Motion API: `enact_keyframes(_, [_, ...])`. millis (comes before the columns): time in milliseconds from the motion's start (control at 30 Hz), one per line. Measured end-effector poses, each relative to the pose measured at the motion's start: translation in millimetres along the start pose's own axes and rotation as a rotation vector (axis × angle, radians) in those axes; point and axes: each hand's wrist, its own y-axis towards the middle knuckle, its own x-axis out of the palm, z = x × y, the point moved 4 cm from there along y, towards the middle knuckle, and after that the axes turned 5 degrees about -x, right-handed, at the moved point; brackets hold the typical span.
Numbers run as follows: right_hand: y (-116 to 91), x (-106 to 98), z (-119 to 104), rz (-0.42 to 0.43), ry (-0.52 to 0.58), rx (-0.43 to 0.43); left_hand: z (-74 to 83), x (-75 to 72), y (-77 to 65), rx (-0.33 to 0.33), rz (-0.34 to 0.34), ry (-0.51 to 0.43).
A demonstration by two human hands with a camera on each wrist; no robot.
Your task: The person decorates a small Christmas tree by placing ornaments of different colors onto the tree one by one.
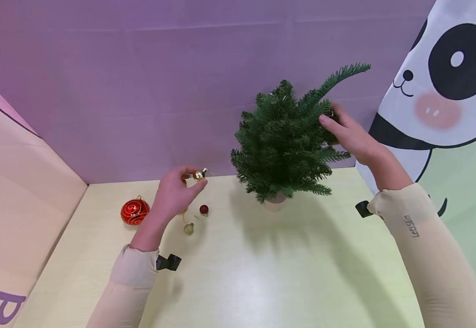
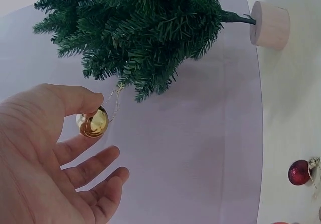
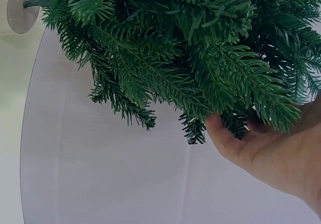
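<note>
Between thumb and index finger, my left hand [image 1: 176, 193] pinches a shiny gold Christmas bauble [image 2: 93, 122] with a thin hanging loop; its other fingers are loosely bent. A small green artificial Christmas tree [image 1: 281, 141] on a pale round base [image 2: 271, 25] stands to the right of this hand. In the left wrist view, the bauble appears near the branch tips. On the tree's right side my right hand [image 1: 350, 134] grips a branch [image 3: 271, 96], thumb on one side and the fingers partly hidden by needles.
A large red bauble [image 1: 135, 211] with swirls lies on the table [image 1: 238, 273] at the left. Near it are a small dark red bauble [image 1: 204, 210] and a small glittery gold one [image 1: 188, 228]. A purple cloth backdrop [image 1: 160, 91] rises behind the tree.
</note>
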Motion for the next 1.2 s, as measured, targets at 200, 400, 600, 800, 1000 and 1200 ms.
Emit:
enact_keyframes(200, [2,2,-3,0.024,0.034,-0.031,13.3,3.2,0.3,0.019,0.008,-0.038])
enact_keyframes(400, [2,4,-3,0.027,0.062,-0.037,19.0,3.2,-0.5,0.016,0.006,-0.065])
enact_keyframes(600, [3,3,-4,0.03,0.052,-0.017,15.8,-0.4,-4.6,0.01,0.033,-0.069])
enact_keyframes(800, [5,2,-3,0.043,0.065,-0.032,14.8,-3.7,-6.7,-0.005,0.042,-0.081])
enact_keyframes(1000, [4,2,-3,0.063,0.065,-0.04,18.1,-3.5,-5.2,0.004,0.042,-0.107])
enact_keyframes(1200, [3,0,-3,0.086,0.009,-0.028,22.8,-0.8,-2.7,0.021,0.047,-0.141])
